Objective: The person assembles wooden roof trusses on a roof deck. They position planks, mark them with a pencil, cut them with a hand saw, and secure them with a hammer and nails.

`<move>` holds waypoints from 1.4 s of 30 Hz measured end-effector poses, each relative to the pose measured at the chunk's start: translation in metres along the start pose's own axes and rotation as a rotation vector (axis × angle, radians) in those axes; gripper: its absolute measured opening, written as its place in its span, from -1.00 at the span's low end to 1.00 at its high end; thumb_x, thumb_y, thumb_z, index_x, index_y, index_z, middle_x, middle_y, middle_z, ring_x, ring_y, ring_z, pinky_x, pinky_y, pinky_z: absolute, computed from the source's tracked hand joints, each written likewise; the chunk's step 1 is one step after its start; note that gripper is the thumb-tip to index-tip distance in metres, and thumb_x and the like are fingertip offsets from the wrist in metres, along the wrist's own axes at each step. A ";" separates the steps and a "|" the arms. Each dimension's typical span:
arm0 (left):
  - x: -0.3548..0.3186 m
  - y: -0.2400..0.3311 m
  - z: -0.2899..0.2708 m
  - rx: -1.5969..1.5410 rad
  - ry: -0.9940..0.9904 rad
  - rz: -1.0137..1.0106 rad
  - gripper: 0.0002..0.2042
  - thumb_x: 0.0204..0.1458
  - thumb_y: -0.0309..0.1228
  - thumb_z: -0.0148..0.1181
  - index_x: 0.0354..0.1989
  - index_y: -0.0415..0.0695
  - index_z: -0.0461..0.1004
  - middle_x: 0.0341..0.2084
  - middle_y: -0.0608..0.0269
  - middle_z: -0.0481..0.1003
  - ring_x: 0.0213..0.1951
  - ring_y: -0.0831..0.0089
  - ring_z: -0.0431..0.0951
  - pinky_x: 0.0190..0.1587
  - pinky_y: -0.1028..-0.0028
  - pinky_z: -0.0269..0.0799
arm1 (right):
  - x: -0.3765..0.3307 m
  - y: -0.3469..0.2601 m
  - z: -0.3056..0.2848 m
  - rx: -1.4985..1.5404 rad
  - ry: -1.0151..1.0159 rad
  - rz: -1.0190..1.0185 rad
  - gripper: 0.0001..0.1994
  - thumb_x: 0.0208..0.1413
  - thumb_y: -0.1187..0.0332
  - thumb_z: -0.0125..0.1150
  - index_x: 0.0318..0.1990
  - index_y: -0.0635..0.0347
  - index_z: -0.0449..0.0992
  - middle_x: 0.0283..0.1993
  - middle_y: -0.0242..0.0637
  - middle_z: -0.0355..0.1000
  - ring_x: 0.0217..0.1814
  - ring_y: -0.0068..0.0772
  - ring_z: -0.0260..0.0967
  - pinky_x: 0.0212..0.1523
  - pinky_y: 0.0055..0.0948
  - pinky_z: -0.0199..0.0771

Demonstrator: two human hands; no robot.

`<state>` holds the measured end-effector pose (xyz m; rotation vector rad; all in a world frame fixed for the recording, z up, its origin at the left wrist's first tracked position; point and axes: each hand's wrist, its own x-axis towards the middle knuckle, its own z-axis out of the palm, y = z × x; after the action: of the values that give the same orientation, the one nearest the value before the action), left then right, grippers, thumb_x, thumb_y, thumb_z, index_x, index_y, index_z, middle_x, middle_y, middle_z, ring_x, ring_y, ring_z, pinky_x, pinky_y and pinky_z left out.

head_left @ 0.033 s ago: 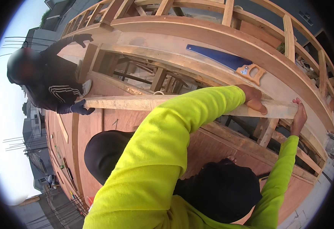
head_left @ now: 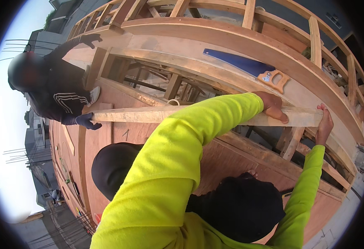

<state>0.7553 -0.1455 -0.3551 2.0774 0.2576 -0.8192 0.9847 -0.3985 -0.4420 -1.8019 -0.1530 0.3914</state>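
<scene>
A long wooden beam (head_left: 144,114) lies crosswise in front of me, over the opening in the timber frame. My left hand (head_left: 273,106) is closed over it, not far from its right end. At that end, my right hand (head_left: 325,123) has its fingers pointing up against the wood, holding it. A co-worker's dark-gloved hand (head_left: 87,120) is at the beam's left end. My left sleeve hides part of the beam's middle. Beyond it, a handsaw (head_left: 248,66) with a blue blade and wooden handle rests on a pale board.
The co-worker (head_left: 53,85) in dark clothes is at the far left. Reddish plywood sheets (head_left: 227,166) spread out on my side of the frame opening (head_left: 148,81). A curved timber rail with uprights (head_left: 248,16) runs along the far side.
The beam's left end has shifted slightly toward me along with the co-worker's gloved hand. Its right end and both my hands have moved a little to the left.
</scene>
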 end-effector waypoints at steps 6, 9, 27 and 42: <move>-0.056 -0.093 -0.007 -0.137 0.147 -0.040 -0.27 -0.01 0.12 0.18 0.21 -0.23 0.44 0.03 -0.09 0.55 0.07 0.13 0.55 0.14 0.25 0.37 | -0.009 -0.030 0.142 -0.173 -0.162 -0.309 -0.62 0.21 0.13 0.13 -0.18 0.33 0.65 -0.18 -0.14 0.61 -0.03 -0.34 0.50 0.10 -0.42 0.37; -0.097 -0.116 -0.026 -0.184 0.250 -0.183 -0.23 -0.03 0.17 0.20 0.23 -0.20 0.43 0.03 -0.13 0.55 0.05 0.12 0.56 0.14 0.25 0.38 | -0.022 -0.054 0.218 -0.063 -0.212 -0.299 -0.57 0.17 0.05 0.16 -0.20 0.32 0.67 -0.26 -0.05 0.62 -0.14 -0.15 0.55 0.01 -0.34 0.44; -0.240 -0.381 -0.007 -0.291 0.877 -0.466 -0.20 -0.04 -0.20 0.44 0.33 -0.36 0.25 -0.02 -0.10 0.56 0.06 0.22 0.54 0.18 0.33 0.36 | 0.065 0.056 0.203 -1.042 -0.623 -0.267 -0.68 0.09 0.27 0.24 -0.04 0.21 0.61 -0.13 0.04 0.58 0.01 0.05 0.53 0.08 -0.14 0.49; -0.242 -0.377 -0.018 0.160 1.047 -0.555 -0.24 0.04 -0.01 0.24 0.36 -0.18 0.22 0.19 -0.24 0.39 0.17 -0.11 0.46 0.21 0.13 0.36 | 0.098 0.085 0.202 -1.347 -0.971 -0.383 -0.41 -0.12 0.39 0.49 0.12 0.11 0.38 0.11 -0.07 0.28 0.32 0.00 0.22 0.24 -0.11 0.36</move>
<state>0.4071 0.1242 -0.4395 2.4499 1.4055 0.0534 0.9986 -0.2067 -0.5854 -2.5807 -1.7509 0.9970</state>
